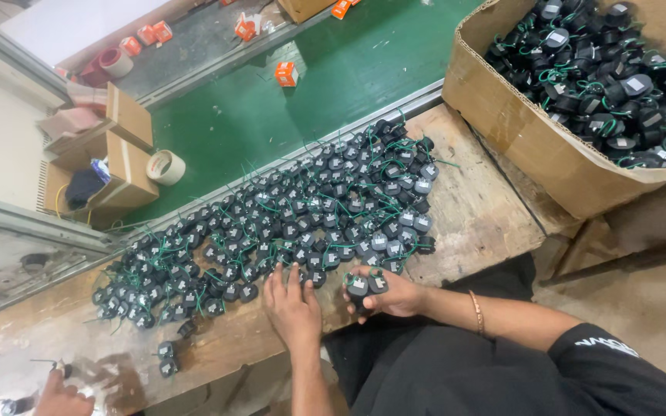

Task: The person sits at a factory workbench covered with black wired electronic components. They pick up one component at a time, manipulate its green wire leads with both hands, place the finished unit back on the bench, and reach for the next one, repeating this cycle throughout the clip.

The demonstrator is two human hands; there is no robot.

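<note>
A wide spread of small black round parts with green wires (310, 216) covers a worn wooden bench (472, 208). My left hand (293, 308) lies flat, palm down, at the near edge of the spread, its fingertips touching parts there. My right hand (395, 296), with a thin bracelet on its wrist, is closed around a couple of the black parts (365, 285), held just off the bench edge next to the left hand.
A large cardboard box (518, 135) full of the same parts stands at the right. Behind the bench runs a green conveyor belt (333, 77) with small orange boxes (286, 73), a tape roll (166, 166) and open cartons (121, 166). Another person's hand (59, 399) is at the bottom left.
</note>
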